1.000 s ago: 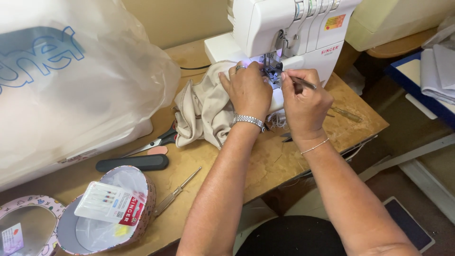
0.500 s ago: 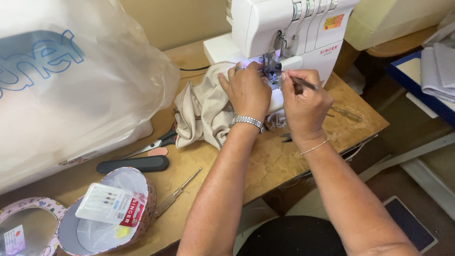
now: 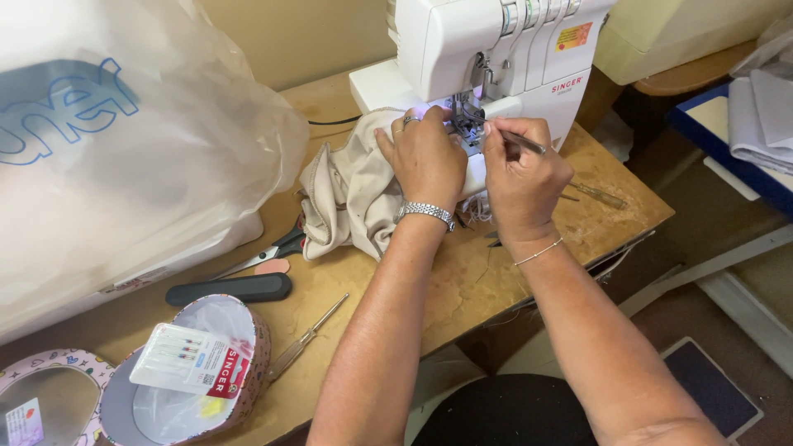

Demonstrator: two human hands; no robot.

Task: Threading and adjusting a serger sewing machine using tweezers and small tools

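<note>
A white overlock sewing machine (image 3: 487, 49) stands at the back of the wooden table (image 3: 462, 281). My left hand (image 3: 425, 157), with a ring and a metal watch at the wrist, rests on beige fabric (image 3: 351, 194) beside the needle area. My right hand (image 3: 520, 177) pinches a thin metal tool (image 3: 522, 140), its tip pointing at the presser foot. The needle itself is hidden by my fingers.
A large clear plastic bag (image 3: 132, 149) fills the left. Scissors (image 3: 264, 254), a black case (image 3: 230, 289), a slim screwdriver (image 3: 307, 337) and a heart-shaped tin (image 3: 248, 372) holding a needle pack (image 3: 194, 361) lie at front left. Another screwdriver (image 3: 599, 195) lies right of the machine.
Both hands stay at the needle area; they have shifted only slightly. Nothing else has moved.
</note>
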